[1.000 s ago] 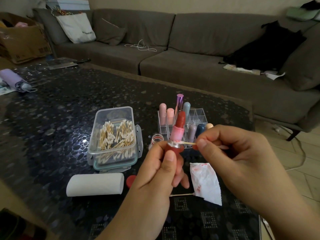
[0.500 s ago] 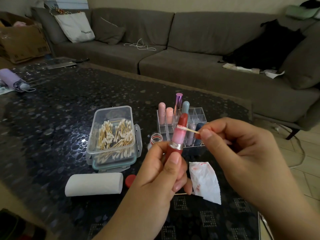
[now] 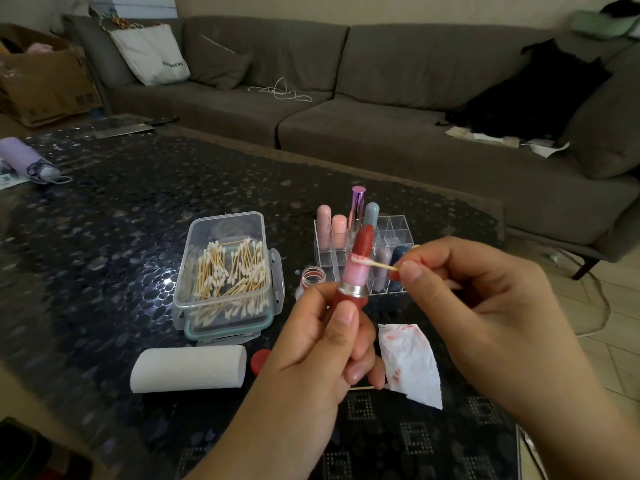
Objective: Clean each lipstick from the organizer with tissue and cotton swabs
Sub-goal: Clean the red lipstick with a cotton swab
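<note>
My left hand (image 3: 325, 337) grips the red base of an open lipstick (image 3: 356, 268), upright, with its pink inner tube and red bullet twisted out. My right hand (image 3: 485, 306) pinches a cotton swab (image 3: 372, 263); its stained tip touches the top rim of the pink tube, just below the bullet. Behind them stands the clear organizer (image 3: 398, 230) with several capped lipsticks in its slots. A stained tissue (image 3: 412, 362) lies on the table under my hands. A red cap (image 3: 259, 360) lies beside the tissue roll (image 3: 188, 368).
A clear box of cotton swabs (image 3: 225, 271) sits left of the organizer, with a small open jar (image 3: 312, 277) between them. A used swab (image 3: 360, 388) lies by the tissue. The dark patterned table (image 3: 104, 237) reaches toward a grey sofa (image 3: 346, 81). A folded purple umbrella (image 3: 24, 161) lies far left.
The swab tip has moved from the silver collar up the pink tube to its top rim. The lipstick stays gripped in my left hand, a little more upright.
</note>
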The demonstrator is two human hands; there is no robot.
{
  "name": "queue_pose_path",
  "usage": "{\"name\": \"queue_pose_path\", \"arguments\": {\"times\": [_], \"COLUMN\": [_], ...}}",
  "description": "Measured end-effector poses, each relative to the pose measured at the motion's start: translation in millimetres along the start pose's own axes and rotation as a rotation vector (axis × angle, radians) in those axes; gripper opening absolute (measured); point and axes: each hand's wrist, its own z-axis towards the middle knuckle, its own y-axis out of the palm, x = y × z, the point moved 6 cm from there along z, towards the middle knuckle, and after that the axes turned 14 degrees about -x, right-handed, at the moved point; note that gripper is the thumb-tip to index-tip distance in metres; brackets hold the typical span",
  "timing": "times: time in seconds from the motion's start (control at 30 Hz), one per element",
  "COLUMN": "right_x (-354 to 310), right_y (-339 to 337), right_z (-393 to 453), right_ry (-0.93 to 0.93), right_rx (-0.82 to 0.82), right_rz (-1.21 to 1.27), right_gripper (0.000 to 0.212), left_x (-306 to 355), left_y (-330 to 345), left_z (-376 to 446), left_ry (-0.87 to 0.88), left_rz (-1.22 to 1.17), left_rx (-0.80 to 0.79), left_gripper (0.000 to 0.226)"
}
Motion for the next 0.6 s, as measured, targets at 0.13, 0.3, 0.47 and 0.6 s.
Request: {"name": "queue_pose_path", "arguments": {"times": [0.13, 0.3, 0.47, 0.6], "right_x": [3.0, 2.5, 1.0, 2.2], "right_y": [3.2, 1.0, -0.3, 3.6], "right_z": [-0.4, -0.4, -0.9, -0.8], "right_ry": [0.031, 0.011, 0.007, 0.012], "right_rx": [-0.038, -0.011, 0.001, -0.035], "right_rz": [0.053, 0.044, 0.015, 0.037], "right_gripper": [0.009, 0.014, 0.016, 0.017], "left_x": [0.5, -0.2, -3.5, -4.4], "left_y": [1.2, 0.6, -3.6, -2.7], "left_z": [0.2, -0.9, -2.3, -0.8], "left_ry": [0.007, 0.001, -0.015, 0.008], "left_rz": [-0.002, -0.010, 0.027, -0.065], "left_rx": [0.008, 0.006, 0.016, -0.021], "left_gripper": [0.015, 0.027, 0.029, 0.043]}}
